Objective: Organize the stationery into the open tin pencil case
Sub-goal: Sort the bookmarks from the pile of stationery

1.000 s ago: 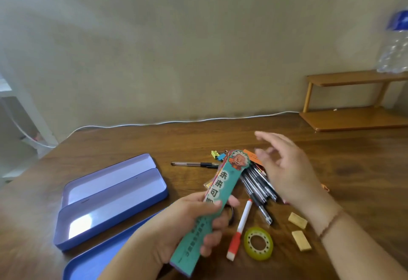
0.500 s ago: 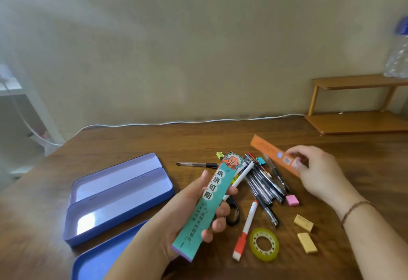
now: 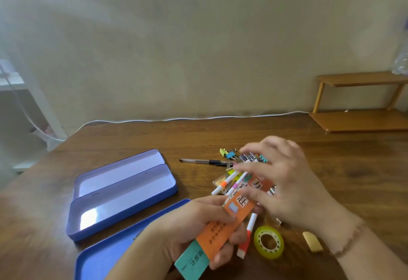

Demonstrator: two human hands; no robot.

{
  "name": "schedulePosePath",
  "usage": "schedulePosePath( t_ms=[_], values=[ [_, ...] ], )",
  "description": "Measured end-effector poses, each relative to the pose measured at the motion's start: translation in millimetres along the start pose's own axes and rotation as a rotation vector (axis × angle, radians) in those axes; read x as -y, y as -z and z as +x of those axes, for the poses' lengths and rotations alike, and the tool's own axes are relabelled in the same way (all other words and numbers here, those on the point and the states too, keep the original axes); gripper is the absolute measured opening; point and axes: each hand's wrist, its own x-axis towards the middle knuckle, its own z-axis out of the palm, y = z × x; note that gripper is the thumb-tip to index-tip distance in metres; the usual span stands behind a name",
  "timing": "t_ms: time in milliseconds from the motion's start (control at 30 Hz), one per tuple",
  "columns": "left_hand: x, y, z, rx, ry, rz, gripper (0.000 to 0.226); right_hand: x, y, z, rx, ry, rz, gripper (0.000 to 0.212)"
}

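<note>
The open blue tin pencil case (image 3: pixel 123 193) lies at the left of the brown table, its two trays bare. My left hand (image 3: pixel 187 229) grips a teal card (image 3: pixel 192 262) with an orange card (image 3: pixel 223 226) stacked on top of it. My right hand (image 3: pixel 282 180) is blurred, hovering over the upper end of the orange card and touching it with its fingers spread. Under that hand lies a pile of pens and markers (image 3: pixel 231 180). A black pen (image 3: pixel 203 161) lies apart, and binder clips (image 3: pixel 228 154) sit behind the pile.
A blue lid (image 3: pixel 106 255) lies at the front left. A red-and-white marker (image 3: pixel 247 235), a roll of green tape (image 3: pixel 269 244) and a yellow eraser (image 3: pixel 312 241) lie at the front right. A wooden shelf (image 3: pixel 362 101) stands at the back right; a white cable (image 3: pixel 198 119) runs along the wall.
My right hand has carried the orange card from the right of the pile onto the teal card in my left hand. My left hand has lowered slightly toward me.
</note>
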Motion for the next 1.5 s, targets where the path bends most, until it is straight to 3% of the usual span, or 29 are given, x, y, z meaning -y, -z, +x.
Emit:
schedulePosePath(
  t_ms=[67, 133, 200, 267, 333, 433, 533, 800, 900, 1000, 1067, 1167, 1267, 1367, 1500],
  values=[
    [-3.8, -1.9, -4.2, 0.008, -0.004, 0.037, 0.033, -0.4, 11.4, 0.4, 0.071, -0.215, 0.177, 0.035],
    [-6.0, -1.0, -5.1, 0.024, -0.002, 0.089, 0.036, 1.1, 22.1, 1.2, 0.212, -0.361, 0.632, 0.018],
    [-8.3, 1.5, -7.0, 0.045, -0.014, 0.118, 0.038, -5.3, 22.2, 0.7, 0.25, -0.419, 0.837, 0.009],
    [-10.4, 7.4, -11.9, 0.017, -0.057, 0.101, 0.052, -14.0, 21.8, 1.2, 0.213, -0.472, 0.793, 0.008],
    [-14.0, 10.7, -19.4, -0.115, -0.159, 0.052, 0.062, -21.9, 23.0, 0.4, 0.118, -0.549, 0.762, 0.013],
    [-18.4, 9.1, -19.4, -0.397, -0.392, -0.024, 0.036, -26.9, 21.9, -1.7, -0.021, -0.63, 0.831, 0.023],
    [-16.1, 1.7, -7.6, -0.567, -0.521, 0.013, 0.011, -14.7, 12.5, -0.1, -0.065, -0.619, 0.883, 0.022],
    [-14.7, -2.5, -5.2, -0.598, -0.585, -0.01, 0.017, -3.2, 11.0, -2.4, 0.029, -0.542, 1.087, 0.007],
    [-17.6, -2.3, -8.6, -0.61, -0.61, 0.011, 0.02, -3.9, 9.7, -3.2, -0.016, -0.511, 0.961, 0.005],
    [-21.9, -0.1, -12.1, -0.667, -0.641, 0.085, 0.019, -10.4, 6.7, -4.1, -0.059, -0.2, 0.341, 0.024],
    [-22.0, -1.2, -12.4, -0.691, -0.645, 0.11, 0.023, -6.2, 4.5, -4.0, -0.01, -0.023, 0.193, 0.033],
    [-21.2, -3.8, -13.0, -0.717, -0.623, 0.142, 0.032, -0.7, 5.1, -3.2, -0.005, 0.041, 0.193, 0.032],
    [-24.2, -4.1, -16.8, -0.744, -0.655, 0.169, 0.027, -0.4, 8.8, -2.6, -0.035, 0.052, 0.164, 0.032],
    [-29.0, 2.2, -34.0, -0.865, -0.712, 0.429, 0.018, 1.7, 11.6, -2.6, -0.07, 0.008, 0.174, 0.034],
    [-36.2, 0.0, -66.6, -0.856, -0.62, 0.719, 0.036, 8.2, 11.0, -4.7, -0.076, -0.032, 0.304, 0.032]
  ],
)
